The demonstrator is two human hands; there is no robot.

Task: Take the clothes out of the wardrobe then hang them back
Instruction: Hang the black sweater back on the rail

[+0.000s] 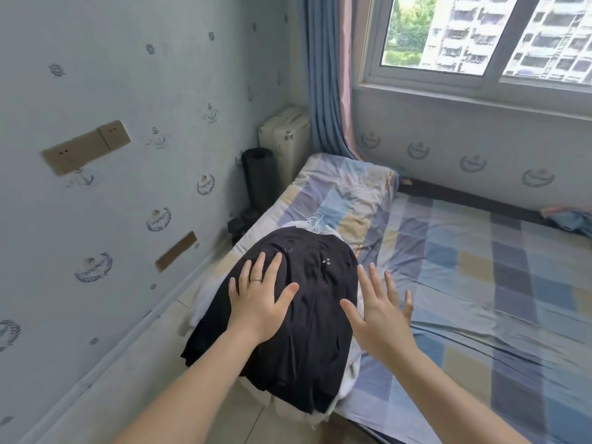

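A pile of clothes lies on the near left edge of the bed (480, 283), a black garment (307, 341) on top and white ones (347, 384) beneath it. White wire hangers (315, 223) stick out at the pile's far end. My left hand (261, 298) rests flat on the black garment with its fingers spread. To the right of the pile, my right hand (379, 310) is held open with spread fingers, over the bedsheet at the garment's edge. I cannot tell whether it touches anything. No wardrobe is in view.
The bed has a blue, yellow and grey checked sheet and a pillow (346, 187) at its head. A pale wall (112, 187) runs close along the left. A black roll (259, 177) and a cream case (285, 136) stand in the corner. Curtains (326, 75) hang beside the window (487, 36).
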